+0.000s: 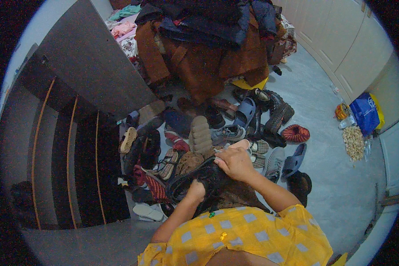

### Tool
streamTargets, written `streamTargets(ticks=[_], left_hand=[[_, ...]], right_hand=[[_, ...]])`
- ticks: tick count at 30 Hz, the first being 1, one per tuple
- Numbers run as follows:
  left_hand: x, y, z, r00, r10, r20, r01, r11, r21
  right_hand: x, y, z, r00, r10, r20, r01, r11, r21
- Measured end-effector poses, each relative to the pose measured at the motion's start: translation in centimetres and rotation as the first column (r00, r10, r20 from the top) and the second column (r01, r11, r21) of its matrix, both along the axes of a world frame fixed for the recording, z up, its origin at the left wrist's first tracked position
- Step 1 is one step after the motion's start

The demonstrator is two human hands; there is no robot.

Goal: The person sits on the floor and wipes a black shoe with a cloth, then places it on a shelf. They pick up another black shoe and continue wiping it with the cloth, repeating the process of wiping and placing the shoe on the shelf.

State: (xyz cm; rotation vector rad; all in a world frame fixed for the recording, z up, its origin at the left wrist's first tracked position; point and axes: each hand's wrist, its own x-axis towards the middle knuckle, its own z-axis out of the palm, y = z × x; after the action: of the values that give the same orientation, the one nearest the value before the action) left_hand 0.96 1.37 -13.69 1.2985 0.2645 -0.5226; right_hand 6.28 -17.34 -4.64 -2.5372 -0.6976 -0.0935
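Note:
A black shoe (186, 181) with a dark sole edge is held tilted over my lap. My left hand (197, 191) is on it, its fingers hidden by the dark upper. The fingers of my right hand (234, 161) bend over the shoe's far upper edge. Whether something thin and pale lies under those fingertips, I cannot tell. Close around the hands are a crumpled brown cloth (189, 163), a ribbed taupe slipper (200, 134), a plaid-lined sandal (168, 164) and a grey sneaker (227, 133).
Many shoes litter the floor, among them a blue slide (245, 113) and a red patterned slipper (296, 133). A dark shelved cabinet (86, 159) stands left. Brown and dark clothing (199, 60) is heaped ahead. At right are a blue bag (365, 113) and a pale nut-like pile (353, 143).

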Motion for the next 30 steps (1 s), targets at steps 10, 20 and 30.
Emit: streamTargets(ticks=[10, 20, 30], left_hand=[[-0.6, 0.7, 3.2, 0.636, -0.663, 0.395, 0.248, 0.661, 0.708], [0.4, 0.0, 6.0, 0.944, -0.145, 0.296, 0.174, 0.982, -0.074], [2.9, -2.4, 8.9, 0.872, 0.437, -0.22, -0.487, 0.731, -0.479]], right_hand=[[-0.7, -0.2, 0.4, 0.999, -0.003, 0.042, 0.0, 0.998, 0.065], [0.9, 0.7, 2.1, 0.991, 0.06, -0.121, -0.062, 0.998, -0.012], [3.2, 3.9, -0.9, 0.965, -0.013, 0.261, -0.063, 0.958, 0.279]])
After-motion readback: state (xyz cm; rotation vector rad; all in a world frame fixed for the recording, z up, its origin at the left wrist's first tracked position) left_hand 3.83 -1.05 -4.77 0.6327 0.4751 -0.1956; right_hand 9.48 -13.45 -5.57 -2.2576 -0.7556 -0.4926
